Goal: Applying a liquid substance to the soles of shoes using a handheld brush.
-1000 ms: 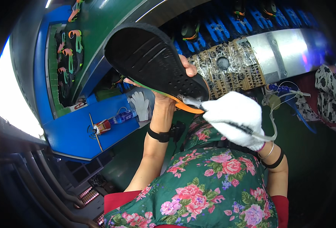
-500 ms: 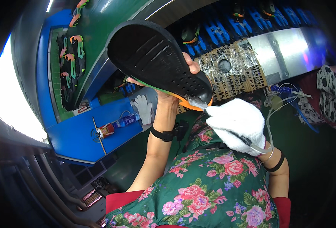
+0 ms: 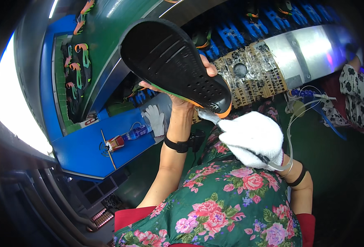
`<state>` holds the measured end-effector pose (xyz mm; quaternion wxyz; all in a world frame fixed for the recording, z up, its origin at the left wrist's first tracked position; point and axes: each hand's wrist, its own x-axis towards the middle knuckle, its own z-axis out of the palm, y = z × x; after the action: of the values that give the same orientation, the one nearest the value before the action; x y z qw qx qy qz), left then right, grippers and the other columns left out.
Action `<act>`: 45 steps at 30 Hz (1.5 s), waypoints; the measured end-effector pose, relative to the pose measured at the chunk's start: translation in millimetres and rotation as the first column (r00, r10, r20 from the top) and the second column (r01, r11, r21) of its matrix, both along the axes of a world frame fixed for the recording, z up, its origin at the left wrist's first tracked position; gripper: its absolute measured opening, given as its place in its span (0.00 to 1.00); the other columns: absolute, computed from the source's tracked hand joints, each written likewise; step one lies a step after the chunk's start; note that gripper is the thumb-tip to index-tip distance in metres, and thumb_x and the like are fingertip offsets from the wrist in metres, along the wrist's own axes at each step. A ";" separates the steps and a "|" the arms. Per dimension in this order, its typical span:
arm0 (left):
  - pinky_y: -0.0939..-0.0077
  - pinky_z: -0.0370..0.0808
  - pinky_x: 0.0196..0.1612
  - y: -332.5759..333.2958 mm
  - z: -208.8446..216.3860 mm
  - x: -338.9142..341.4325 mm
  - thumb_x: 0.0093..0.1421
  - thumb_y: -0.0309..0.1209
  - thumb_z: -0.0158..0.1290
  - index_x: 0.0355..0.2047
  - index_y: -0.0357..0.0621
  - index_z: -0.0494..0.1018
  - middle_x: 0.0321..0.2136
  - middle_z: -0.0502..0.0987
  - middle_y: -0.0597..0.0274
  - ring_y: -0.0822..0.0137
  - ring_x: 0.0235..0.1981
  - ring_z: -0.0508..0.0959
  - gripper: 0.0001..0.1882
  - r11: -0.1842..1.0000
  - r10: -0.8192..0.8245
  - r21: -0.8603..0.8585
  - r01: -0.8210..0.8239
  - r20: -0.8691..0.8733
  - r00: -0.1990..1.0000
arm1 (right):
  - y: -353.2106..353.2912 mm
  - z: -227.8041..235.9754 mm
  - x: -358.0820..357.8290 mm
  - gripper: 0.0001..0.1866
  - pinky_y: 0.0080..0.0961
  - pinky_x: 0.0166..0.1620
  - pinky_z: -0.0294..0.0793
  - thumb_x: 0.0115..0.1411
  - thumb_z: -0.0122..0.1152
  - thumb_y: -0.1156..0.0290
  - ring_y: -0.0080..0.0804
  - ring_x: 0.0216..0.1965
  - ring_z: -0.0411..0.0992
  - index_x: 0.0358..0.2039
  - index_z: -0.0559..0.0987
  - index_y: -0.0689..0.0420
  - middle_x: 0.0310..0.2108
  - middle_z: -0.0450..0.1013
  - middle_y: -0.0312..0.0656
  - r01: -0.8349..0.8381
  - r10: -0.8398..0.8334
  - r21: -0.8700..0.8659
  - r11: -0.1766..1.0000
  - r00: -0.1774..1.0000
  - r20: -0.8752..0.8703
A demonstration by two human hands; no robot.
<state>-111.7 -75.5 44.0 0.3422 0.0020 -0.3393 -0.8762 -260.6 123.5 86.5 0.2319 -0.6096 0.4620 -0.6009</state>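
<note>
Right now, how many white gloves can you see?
2. One white glove is worn on the person's right hand; a loose glove lies by the blue tabletop. Another could be hidden beneath the loose one.

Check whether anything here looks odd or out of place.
Mildly odd: a loose white glove lies near the blue bottle, while the left hand holding the black shoe is bare and the right hand gloved.
</note>
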 end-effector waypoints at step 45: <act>0.56 0.80 0.42 6.5 4.6 -8.3 0.38 0.89 0.42 0.64 0.36 0.63 0.42 0.76 0.37 0.49 0.38 0.80 0.71 0.925 -0.326 0.294 0.241 0.288 0.900 | 3.4 -11.6 -11.1 0.15 0.28 0.32 0.79 0.53 0.70 0.76 0.36 0.32 0.79 0.43 0.85 0.55 0.38 0.82 0.40 -0.027 0.005 -0.101 0.995 0.977 -0.214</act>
<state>-120.0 -69.0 48.6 0.1450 0.1429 -0.2749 -0.9397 -271.7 126.9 74.9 0.1540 -0.6854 0.4476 -0.5533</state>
